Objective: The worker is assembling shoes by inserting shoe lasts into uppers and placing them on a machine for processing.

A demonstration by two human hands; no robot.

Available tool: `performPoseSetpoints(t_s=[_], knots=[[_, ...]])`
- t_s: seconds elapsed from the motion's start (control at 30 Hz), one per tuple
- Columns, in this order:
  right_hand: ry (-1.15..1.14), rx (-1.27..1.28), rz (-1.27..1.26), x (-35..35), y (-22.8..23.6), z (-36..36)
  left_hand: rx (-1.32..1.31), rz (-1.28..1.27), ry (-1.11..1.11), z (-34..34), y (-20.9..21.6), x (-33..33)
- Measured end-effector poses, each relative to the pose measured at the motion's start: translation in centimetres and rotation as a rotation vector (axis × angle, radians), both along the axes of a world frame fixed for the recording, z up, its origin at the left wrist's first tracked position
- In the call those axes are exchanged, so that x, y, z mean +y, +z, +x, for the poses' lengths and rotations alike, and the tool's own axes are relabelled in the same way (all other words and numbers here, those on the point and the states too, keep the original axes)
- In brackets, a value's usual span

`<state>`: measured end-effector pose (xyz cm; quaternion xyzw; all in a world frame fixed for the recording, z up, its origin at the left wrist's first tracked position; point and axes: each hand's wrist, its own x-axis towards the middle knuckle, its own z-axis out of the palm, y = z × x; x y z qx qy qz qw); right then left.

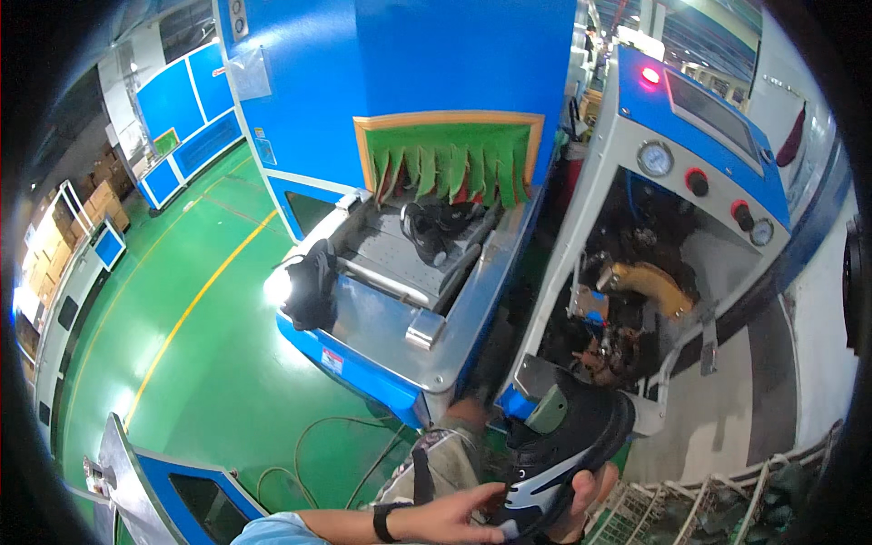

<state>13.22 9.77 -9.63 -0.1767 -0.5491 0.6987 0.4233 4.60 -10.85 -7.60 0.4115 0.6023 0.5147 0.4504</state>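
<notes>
A black shoe [581,436] with pale grey stripes on its side is held in front of me at the lower right, tilted. My right hand [589,498] grips it from the right, a thumb over its side. My left hand [461,516], with a black band on the wrist, reaches in from the left; its fingers close on the shoe's lower end and their tips are partly hidden. A grey-green block [549,411] shows at the shoe's upper opening, close to the control machine's corner. Whether it sits inside the shoe I cannot tell.
Ahead stands a blue machine [454,54] with a green strip curtain [445,162]. Dark shoes [429,232] lie on its conveyor, another black shoe [313,283] on its left corner. To the right are a gauge panel [677,173] and a wire rack [672,509]. A hose [304,463] crosses the floor.
</notes>
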Motion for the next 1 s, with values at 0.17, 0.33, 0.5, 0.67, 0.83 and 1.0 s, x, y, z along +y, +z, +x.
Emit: performPoseSetpoints(t_s=[0.17,0.33,0.5,0.67,0.83,1.0], knots=[[0.304,-0.204,-0.423,0.6,0.8,5.1,-0.608,0.199,0.058,-2.0,-0.8,4.7],[0.463,-0.128,-0.965,-0.4,0.8,8.4,-0.535,-0.251,-0.091,-1.9,-1.4,6.1],[0.375,-0.397,-1.141,1.8,-5.9,13.2,0.025,-0.121,-0.293,-4.8,-1.2,6.6],[0.152,0.083,-0.758,8.6,5.4,5.6,-0.194,0.363,-0.214,-2.9,1.7,9.7],[0.029,-0.35,0.324,13.2,19.3,0.1,-0.228,0.054,0.041,-5.7,4.6,11.1],[0.065,-0.507,0.39,17.1,23.0,-6.4,-0.572,-0.084,0.178,-8.8,3.4,16.4]])
